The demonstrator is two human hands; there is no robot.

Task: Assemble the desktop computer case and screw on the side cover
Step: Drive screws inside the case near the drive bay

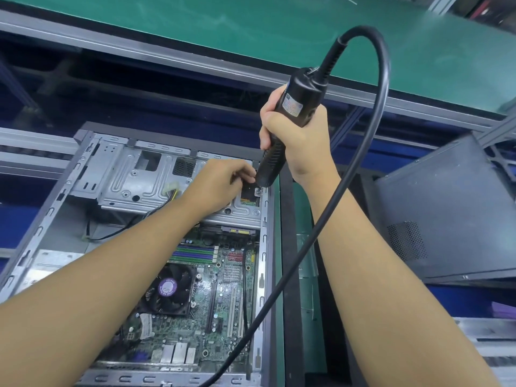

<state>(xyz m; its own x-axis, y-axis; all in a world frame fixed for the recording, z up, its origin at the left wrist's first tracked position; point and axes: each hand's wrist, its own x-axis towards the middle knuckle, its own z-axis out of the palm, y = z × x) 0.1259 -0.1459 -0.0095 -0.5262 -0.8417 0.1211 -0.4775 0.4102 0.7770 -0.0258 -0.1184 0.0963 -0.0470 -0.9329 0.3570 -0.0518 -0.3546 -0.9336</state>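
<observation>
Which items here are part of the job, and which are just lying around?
In use: electric screwdriver, gripped by right hand; left hand pinching at its tip; open computer case; drive cage under the tip; dark panel at right, likely the side cover.
Idle: green shelf mat; purple item at right edge.

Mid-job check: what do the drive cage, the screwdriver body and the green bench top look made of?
The drive cage: apparently bare sheet steel, dull grey sheen, stamped ribs, punched holes. The electric screwdriver in the right hand: black plastic housing, semi-gloss above, ribbed grip below. The bench top: green mat, likely rubber or vinyl; matte, faintly scuffed.
</observation>
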